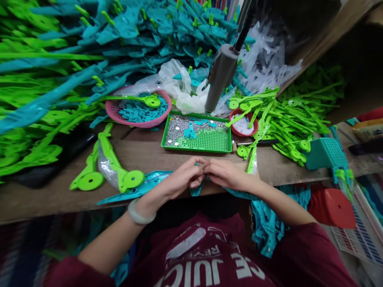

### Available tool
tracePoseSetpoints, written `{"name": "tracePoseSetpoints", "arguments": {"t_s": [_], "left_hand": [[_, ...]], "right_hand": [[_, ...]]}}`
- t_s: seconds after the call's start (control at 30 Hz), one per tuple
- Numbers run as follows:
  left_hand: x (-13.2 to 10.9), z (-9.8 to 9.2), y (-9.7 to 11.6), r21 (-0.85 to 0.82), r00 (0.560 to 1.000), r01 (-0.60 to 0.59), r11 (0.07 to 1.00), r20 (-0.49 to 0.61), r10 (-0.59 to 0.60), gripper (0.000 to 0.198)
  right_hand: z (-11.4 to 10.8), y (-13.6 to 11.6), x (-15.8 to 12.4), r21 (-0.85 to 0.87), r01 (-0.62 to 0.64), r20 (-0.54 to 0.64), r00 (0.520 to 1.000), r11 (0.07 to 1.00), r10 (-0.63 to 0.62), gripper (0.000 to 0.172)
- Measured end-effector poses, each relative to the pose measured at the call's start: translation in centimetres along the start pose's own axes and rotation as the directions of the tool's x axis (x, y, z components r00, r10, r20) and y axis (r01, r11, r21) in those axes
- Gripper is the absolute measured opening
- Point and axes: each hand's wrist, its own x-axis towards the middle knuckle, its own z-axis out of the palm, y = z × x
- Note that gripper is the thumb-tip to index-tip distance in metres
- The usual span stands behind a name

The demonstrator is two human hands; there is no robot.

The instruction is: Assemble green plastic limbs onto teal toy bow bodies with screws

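My left hand [191, 174] and my right hand [222, 173] meet fingertip to fingertip at the bench's front edge. The left fingers curl closed on a teal plastic part [196, 189], which shows above and below them. Pinched against them, the right fingers hide whatever is between their tips. A long teal plastic piece [157, 179] lies beside my left hand and forearm. Another teal edge [242, 193] shows beneath my right wrist. Beyond my hands sits a green tray [217, 139] with small metal pieces, probably screws, and a few teal bits.
A grey power screwdriver [222, 75] hangs upright above the tray. A pink basket [134, 122] holds small teal pieces; a red basket [253, 129] holds white ones. Green arm-shaped parts [110, 163] lie at left. Teal and green heaps [119, 36] fill the back.
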Motion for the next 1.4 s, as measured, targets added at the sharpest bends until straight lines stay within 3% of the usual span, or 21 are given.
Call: {"name": "tracePoseSetpoints", "arguments": {"t_s": [0.13, 0.2, 0.27, 0.33, 0.4, 0.43, 0.5, 0.57, 0.63, 0.73, 0.87, 0.93, 1.07, 1.27, 1.4], "left_hand": [[-0.6, 0.4, -1.1, 0.109, 0.98, -0.163, 0.981, -0.096, 0.173, 0.032], [-1.1, 0.5, -2.1, 0.279, 0.925, -0.273, 0.921, -0.187, 0.331, 0.032], [-1.6, 0.6, -3.5, 0.593, 0.799, -0.336, 0.732, -0.233, 0.555, 0.028], [-2.2, 0.9, -5.1, 0.862, 0.676, -0.291, 0.415, -0.121, 0.727, 0.022], [-2.6, 1.5, -6.8, 0.96, 0.624, -0.244, 0.141, 0.044, 0.78, 0.021], [-2.8, 1.8, -7.6, 0.971, 0.602, -0.231, 0.061, 0.094, 0.793, 0.023], [-2.9, 2.5, -8.7, 0.982, 0.531, -0.19, 0.023, 0.083, 0.843, 0.026], [-2.8, 2.9, -9.2, 0.981, 0.453, -0.168, 0.098, -0.011, 0.891, 0.028], [-2.6, 3.1, -9.2, 0.967, 0.414, -0.201, 0.154, -0.059, 0.908, 0.033], [-2.2, 2.8, -9.1, 0.951, 0.406, -0.305, 0.054, 0.079, 0.91, 0.04], [-2.0, 2.1, -9.1, 0.942, 0.383, -0.321, -0.099, 0.225, 0.896, 0.038], [-2.0, 2.0, -9.2, 0.958, 0.395, -0.258, -0.126, 0.224, 0.891, 0.035], [-2.2, 2.0, -9.4, 0.978, 0.424, -0.153, -0.144, 0.196, 0.884, 0.032], [-2.1, 1.7, -10.1, 0.974, 0.45, -0.172, -0.145, 0.208, 0.868, 0.038], [-2.1, 1.3, -10.5, 0.967, 0.446, -0.175, -0.185, 0.245, 0.861, 0.035]], "right_hand": [[-0.3, -0.2, 0.0, -0.265, 0.141, 0.03, 0.99, 0.954, -0.138, 0.02], [-0.6, -0.3, -0.1, -0.395, 0.172, 0.042, 0.985, 0.902, -0.169, 0.02], [-0.6, -0.3, -0.3, -0.46, 0.107, 0.054, 0.994, 0.881, -0.092, 0.02], [-0.1, -0.2, -0.4, -0.438, -0.026, 0.045, 0.998, 0.899, 0.051, 0.023], [0.8, 0.0, -0.5, -0.314, -0.161, 0.014, 0.985, 0.936, 0.174, 0.023], [1.4, 0.1, -0.5, -0.222, -0.216, -0.012, 0.976, 0.951, 0.219, 0.021], [2.2, 0.2, -0.4, 0.006, -0.289, -0.073, 0.955, 0.957, 0.289, 0.016], [2.5, 0.3, -0.4, 0.222, -0.315, -0.134, 0.927, 0.923, 0.349, 0.011], [2.2, 0.3, -0.3, 0.337, -0.317, -0.171, 0.905, 0.887, 0.388, 0.009], [1.4, 0.2, -0.3, 0.327, -0.31, -0.146, 0.917, 0.893, 0.372, 0.009], [1.1, 0.2, -0.2, 0.281, -0.381, 0.018, 0.92, 0.881, 0.392, 0.008], [1.6, 0.5, -0.1, 0.238, -0.372, 0.036, 0.927, 0.897, 0.374, 0.01], [2.8, 1.0, -0.4, 0.144, -0.311, -0.048, 0.946, 0.939, 0.321, 0.014], [3.3, 1.3, -0.5, 0.232, -0.351, -0.072, 0.924, 0.907, 0.376, 0.016], [3.2, 1.3, -0.4, 0.288, -0.372, -0.081, 0.909, 0.882, 0.41, 0.017]]}}
